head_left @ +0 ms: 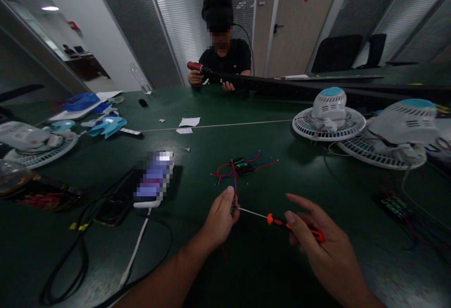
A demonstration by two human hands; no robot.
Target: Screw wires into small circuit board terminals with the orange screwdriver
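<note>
My left hand [221, 216] pinches a small green circuit board [233, 206] with red and blue wires, mostly hidden by the fingers. In my right hand [317, 237] is a screwdriver [276, 221] with an orange and black handle, held between thumb and fingers while the index finger sticks out. Its metal shaft points left, and the tip meets the board's edge at my left hand; the exact contact point is too small to make out. Just beyond, more circuit boards [243, 166] with red and blue wires lie on the green table [268, 270].
White fan parts [329, 115] stand at the right, near another wired board [396, 206]. To the left are a propped phone [154, 179], a black cable [84, 256], a dark bottle [38, 190] and blue fan blades [107, 126]. Across the table, a person [225, 52] holds a red drill [199, 67].
</note>
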